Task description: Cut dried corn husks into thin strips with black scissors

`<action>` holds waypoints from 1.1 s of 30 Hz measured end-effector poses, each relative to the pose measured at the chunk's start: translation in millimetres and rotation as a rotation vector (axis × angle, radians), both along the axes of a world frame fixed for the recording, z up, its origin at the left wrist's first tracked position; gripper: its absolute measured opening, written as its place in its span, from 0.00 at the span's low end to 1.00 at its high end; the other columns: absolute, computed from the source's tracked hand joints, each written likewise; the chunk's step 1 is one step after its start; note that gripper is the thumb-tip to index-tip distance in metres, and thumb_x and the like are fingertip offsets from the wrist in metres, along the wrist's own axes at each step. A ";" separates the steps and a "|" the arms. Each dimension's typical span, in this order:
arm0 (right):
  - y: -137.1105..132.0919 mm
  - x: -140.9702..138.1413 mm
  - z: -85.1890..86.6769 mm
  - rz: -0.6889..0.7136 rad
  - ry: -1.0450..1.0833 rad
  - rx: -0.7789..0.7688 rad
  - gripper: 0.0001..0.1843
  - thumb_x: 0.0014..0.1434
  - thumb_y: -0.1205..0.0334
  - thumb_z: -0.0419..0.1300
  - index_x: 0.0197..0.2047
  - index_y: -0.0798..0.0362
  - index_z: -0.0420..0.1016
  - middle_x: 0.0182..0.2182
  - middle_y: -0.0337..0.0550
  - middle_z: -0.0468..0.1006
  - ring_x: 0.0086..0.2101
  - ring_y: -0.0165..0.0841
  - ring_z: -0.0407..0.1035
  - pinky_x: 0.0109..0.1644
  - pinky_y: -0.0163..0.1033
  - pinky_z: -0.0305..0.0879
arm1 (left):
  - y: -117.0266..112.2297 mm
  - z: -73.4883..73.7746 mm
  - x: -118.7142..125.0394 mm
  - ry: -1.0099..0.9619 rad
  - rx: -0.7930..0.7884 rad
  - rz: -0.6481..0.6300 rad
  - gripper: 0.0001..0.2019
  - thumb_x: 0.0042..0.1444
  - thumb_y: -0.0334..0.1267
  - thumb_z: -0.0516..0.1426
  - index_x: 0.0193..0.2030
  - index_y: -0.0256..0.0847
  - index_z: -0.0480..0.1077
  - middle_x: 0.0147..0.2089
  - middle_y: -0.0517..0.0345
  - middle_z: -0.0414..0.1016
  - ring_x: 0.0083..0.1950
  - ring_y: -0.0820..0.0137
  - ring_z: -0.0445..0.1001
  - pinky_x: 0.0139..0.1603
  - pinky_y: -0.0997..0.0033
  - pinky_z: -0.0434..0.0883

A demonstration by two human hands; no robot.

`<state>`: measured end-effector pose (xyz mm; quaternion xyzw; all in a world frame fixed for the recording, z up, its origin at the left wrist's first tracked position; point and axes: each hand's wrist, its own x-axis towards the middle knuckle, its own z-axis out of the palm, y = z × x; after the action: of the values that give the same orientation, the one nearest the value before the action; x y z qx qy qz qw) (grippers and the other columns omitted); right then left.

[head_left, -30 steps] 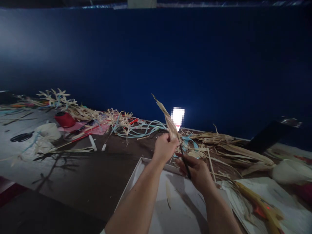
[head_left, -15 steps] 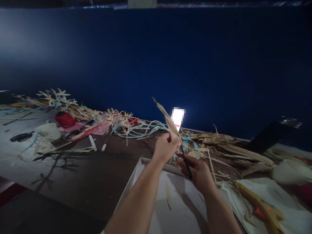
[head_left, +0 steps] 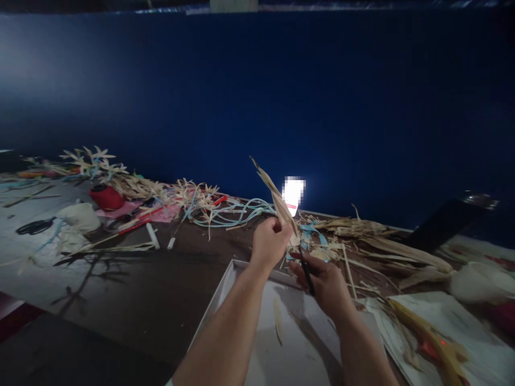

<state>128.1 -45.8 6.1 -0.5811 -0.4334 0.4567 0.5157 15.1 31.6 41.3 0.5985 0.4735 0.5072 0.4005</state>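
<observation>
My left hand [head_left: 269,242] is closed on a dry corn husk [head_left: 277,198], which rises from the fingers and tapers to a dark tip. Its wide lower end hangs just past the fingertips. In my right hand [head_left: 328,284] is a dark pair of scissors [head_left: 306,271], its thin blades pointing up at the husk's lower edge. Whether the blades touch the husk is hard to tell. Below both hands lies a shallow white box [head_left: 277,364] with a narrow husk scrap [head_left: 277,316] in it.
A lit phone [head_left: 293,198] stands behind the hands. More dry husks [head_left: 402,257] and a yellow glue gun [head_left: 432,340] lie right, with a dark cylinder [head_left: 438,222] behind. Leftward are husk flowers [head_left: 195,193], pale blue stems [head_left: 241,212] and a red thread spool [head_left: 107,197].
My left hand and the husk have shifted slightly left. The husk's lower end shows more beyond the fingers, and the scissors have moved very little.
</observation>
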 end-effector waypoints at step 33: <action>1.3 4.4 -7.4 0.028 0.073 0.040 0.26 0.40 0.55 0.67 0.44 0.56 0.75 0.19 0.34 0.66 0.18 0.23 0.54 0.22 0.31 0.54 | 0.2 1.3 -4.6 -0.009 -0.016 -0.136 0.09 0.47 0.42 0.53 0.24 0.38 0.65 0.19 0.64 0.62 0.21 0.78 0.58 0.22 0.78 0.55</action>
<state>132.5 -44.5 -1.3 -0.5476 -0.4315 0.4761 0.5361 10.5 31.8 42.6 0.6239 0.4341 0.4775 0.4408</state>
